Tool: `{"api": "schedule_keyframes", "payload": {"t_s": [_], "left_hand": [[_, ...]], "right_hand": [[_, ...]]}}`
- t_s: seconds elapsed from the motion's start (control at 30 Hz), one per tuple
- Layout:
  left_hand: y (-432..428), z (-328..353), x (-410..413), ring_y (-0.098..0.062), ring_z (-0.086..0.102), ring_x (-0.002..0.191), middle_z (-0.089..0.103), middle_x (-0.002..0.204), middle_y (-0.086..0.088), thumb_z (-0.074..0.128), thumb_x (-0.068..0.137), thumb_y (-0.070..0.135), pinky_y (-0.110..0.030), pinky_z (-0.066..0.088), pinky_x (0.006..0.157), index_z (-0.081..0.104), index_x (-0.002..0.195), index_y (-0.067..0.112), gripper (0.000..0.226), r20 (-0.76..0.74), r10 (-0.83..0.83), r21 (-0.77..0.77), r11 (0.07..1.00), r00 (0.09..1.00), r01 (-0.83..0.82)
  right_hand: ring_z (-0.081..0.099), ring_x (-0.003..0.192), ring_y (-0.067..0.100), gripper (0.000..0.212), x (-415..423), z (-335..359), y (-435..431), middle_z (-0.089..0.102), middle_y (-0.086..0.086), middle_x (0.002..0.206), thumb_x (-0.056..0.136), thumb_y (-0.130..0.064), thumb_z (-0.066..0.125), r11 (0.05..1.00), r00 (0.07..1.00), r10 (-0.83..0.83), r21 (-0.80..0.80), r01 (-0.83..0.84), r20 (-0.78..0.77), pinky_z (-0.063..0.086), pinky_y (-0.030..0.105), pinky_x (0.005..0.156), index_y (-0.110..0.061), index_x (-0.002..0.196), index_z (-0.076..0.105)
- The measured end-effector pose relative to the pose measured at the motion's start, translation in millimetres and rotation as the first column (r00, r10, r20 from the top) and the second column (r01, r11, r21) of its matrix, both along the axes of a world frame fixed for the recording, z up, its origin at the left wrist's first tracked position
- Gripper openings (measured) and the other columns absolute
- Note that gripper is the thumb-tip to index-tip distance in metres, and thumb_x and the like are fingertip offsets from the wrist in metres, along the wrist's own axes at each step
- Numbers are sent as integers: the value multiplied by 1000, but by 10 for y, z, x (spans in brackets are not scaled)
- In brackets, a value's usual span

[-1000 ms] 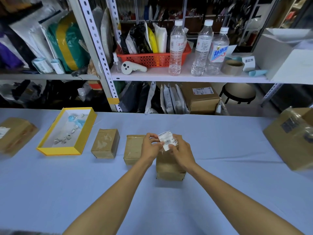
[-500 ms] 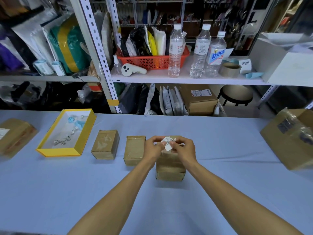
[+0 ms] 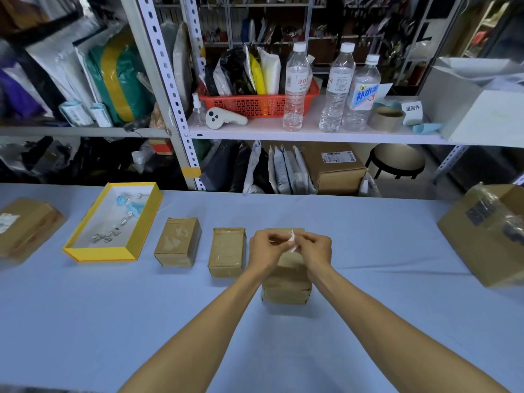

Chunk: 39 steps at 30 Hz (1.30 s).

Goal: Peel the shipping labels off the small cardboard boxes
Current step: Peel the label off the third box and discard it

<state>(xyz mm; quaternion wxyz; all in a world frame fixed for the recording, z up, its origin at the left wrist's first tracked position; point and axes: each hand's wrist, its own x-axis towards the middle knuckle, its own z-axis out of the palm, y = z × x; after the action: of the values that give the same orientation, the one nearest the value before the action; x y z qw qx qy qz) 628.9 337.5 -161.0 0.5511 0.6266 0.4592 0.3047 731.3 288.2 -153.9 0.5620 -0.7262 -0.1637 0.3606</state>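
Above the nearest small box (image 3: 286, 276), my left hand (image 3: 265, 251) and right hand (image 3: 316, 251) pinch the crumpled label (image 3: 292, 241) with curled fingers (image 3: 271, 237).

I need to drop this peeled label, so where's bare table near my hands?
For the label, widest bare table lies right of the nearest small box, up to the large box at the right edge. The near strip beside both forearms is bare too. Leftward is crowded: two small boxes then the yellow tray sit close.

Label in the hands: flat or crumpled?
Crumpled. The label is a small scrunched white wad, pinched between the left hand and the right hand, over the nearest small box.
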Motion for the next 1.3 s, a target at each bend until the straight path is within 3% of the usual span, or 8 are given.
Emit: {"api": "schedule_keyframes", "payload": {"t_s": [0.1,0.2,0.37,0.53,0.9,1.07,1.2,1.3], "left_hand": [[39,21,-82,-11,69,73,73,78,-3,80,72,7,-19,55,67,73,83,6,14,42,120,-12,993,992,-120],[94,41,-111,-20,69,70,71,77,-13,76,75,4,-23,54,61,66,93,7,21,8,144,-12,990,990,-144],[194,117,-20,-24,72,73,72,75,-10,74,76,6,-41,61,76,71,76,13,7,8,58,-24,998,998,-58],[163,171,53,-18,66,74,66,76,-3,73,80,8,-32,58,74,68,78,12,6,17,39,15,999,999,-39],[112,184,76,-21,71,82,73,85,-9,78,75,8,-29,58,78,72,82,9,9,29,34,-35,999,999,-33],[132,232,58,-23,70,79,71,87,-16,78,75,7,-31,59,77,68,83,9,12,46,39,-57,998,998,-37],[146,288,67,-21,71,77,72,87,-16,79,74,10,-29,58,77,70,86,7,16,42,29,-92,995,999,-25],[131,302,81,-20,71,74,73,83,-14,81,71,10,-28,59,75,69,88,6,21,27,21,-100,995,999,-18]], "right_hand": [[71,92,20,24,-20,89,13,76,7,90,74,5,65,970,964,238,89,-228,-120,57,29,83,-9,87,79],[71,90,16,24,41,125,-32,75,3,92,80,6,69,918,925,381,125,-376,-13,56,20,79,-5,101,74],[74,76,26,12,99,174,-10,74,15,83,80,-6,75,947,959,279,147,-284,57,61,30,74,1,90,74],[74,76,23,10,105,145,17,75,13,84,89,-5,64,973,974,203,135,-188,-103,58,28,81,-4,84,73],[71,67,19,12,190,98,61,71,13,79,87,1,65,993,993,115,32,-115,-8,60,37,84,-3,78,72],[72,77,23,51,196,157,51,64,12,107,80,10,69,992,986,104,88,-92,-133,62,26,68,-5,127,57],[70,67,24,12,216,234,31,69,22,87,79,8,71,994,994,91,70,-87,-62,60,21,62,5,90,69],[71,73,27,8,266,255,40,70,20,87,81,5,71,984,984,175,39,-176,28,60,22,62,8,88,71]]}}
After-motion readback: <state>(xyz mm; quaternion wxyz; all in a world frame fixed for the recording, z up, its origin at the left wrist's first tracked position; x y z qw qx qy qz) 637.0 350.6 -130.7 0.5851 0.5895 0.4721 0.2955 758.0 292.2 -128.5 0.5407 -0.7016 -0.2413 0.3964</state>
